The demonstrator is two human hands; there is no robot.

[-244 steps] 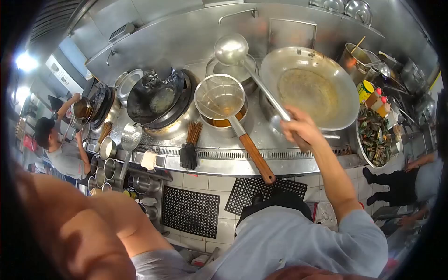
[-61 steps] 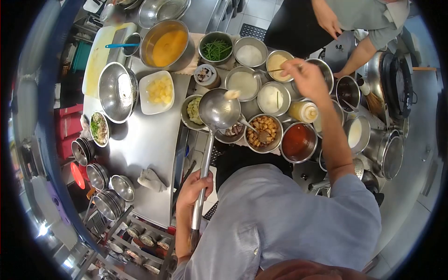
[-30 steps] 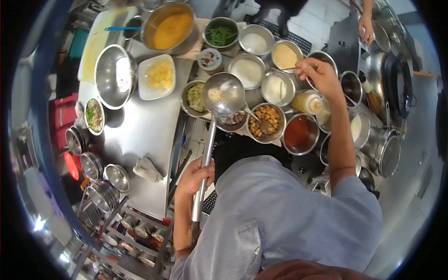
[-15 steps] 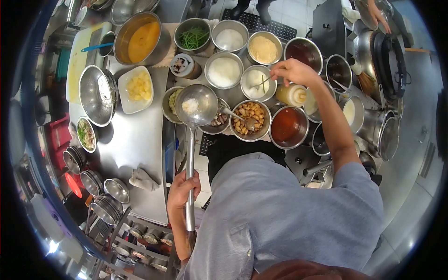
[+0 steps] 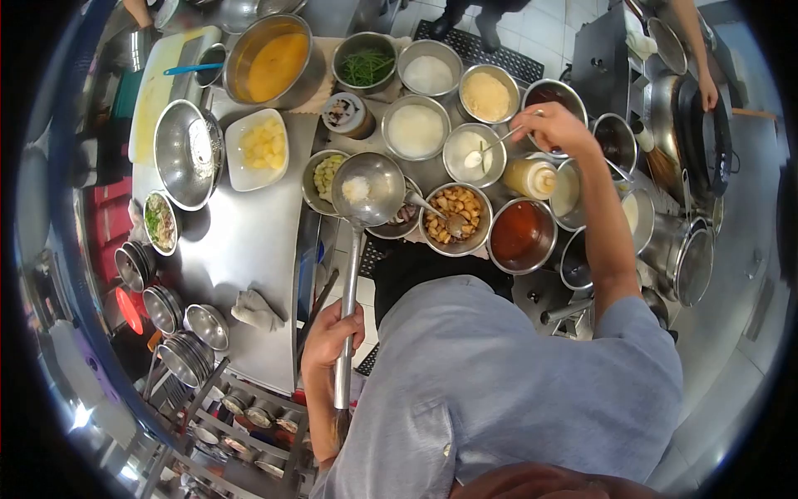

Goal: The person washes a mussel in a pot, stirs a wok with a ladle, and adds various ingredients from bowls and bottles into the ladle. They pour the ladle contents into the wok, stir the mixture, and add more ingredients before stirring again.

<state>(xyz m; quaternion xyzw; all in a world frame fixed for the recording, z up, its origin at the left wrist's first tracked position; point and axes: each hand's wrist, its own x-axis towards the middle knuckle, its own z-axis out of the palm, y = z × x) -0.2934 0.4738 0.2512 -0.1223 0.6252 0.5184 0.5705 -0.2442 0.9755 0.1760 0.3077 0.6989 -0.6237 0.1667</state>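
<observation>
My left hand [image 5: 334,334] is wrapped round the long handle of a steel ladle [image 5: 384,193]. A small heap of white grains [image 5: 356,190] lies in the ladle's bowl, which hangs over a bowl of chopped pale green vegetable [image 5: 326,172] and a partly hidden bowl of dark pieces. In its fingers my right hand [image 5: 553,130] pinches the thin handle of a spoon [image 5: 501,143]. The spoon's head carries white powder [image 5: 473,159] and is over a steel bowl of white powder [image 5: 451,169]. Right beside it stands a squeeze bottle of yellowish liquid [image 5: 529,177].
Around stand bowls of browned cubes [image 5: 460,214], red sauce [image 5: 522,237], pale yellow powder [image 5: 486,93] and cut greens [image 5: 366,66]. A pot of orange liquid [image 5: 276,68] and a dish of yellow chunks [image 5: 263,150] are left. Another person's hand [image 5: 707,93] is by a wok.
My right hand has raised the spoon a little within the powder bowl, and white powder now shows on it. The view has shifted slightly. The other person's hand at the right has moved lower.
</observation>
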